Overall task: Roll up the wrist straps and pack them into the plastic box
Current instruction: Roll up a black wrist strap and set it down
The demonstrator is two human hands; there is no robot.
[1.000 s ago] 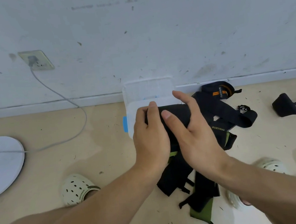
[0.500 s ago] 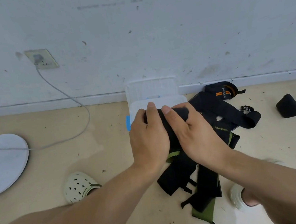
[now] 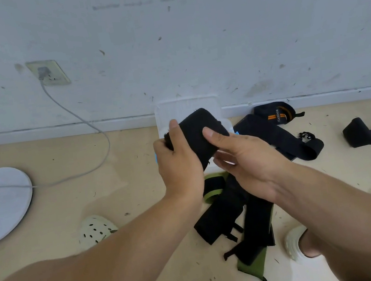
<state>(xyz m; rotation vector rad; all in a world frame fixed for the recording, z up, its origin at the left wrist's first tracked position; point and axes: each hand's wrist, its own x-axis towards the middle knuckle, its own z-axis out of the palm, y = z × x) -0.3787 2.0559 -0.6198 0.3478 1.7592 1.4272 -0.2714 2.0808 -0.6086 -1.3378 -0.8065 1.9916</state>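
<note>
While my left hand (image 3: 178,163) curls around the rolled black strap (image 3: 199,133) and my right hand (image 3: 245,162) pinches its near end, the roll hangs above the clear plastic box (image 3: 187,108). Beneath my wrists, loose straps (image 3: 246,217) lie on beige floor (image 3: 121,198); beyond my fingers stands a scuffed white wall (image 3: 189,43).

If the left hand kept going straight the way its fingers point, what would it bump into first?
Probably the plastic box by the wall. The left hand grips the rolled black strap and points that way, though depth is unclear.
</note>
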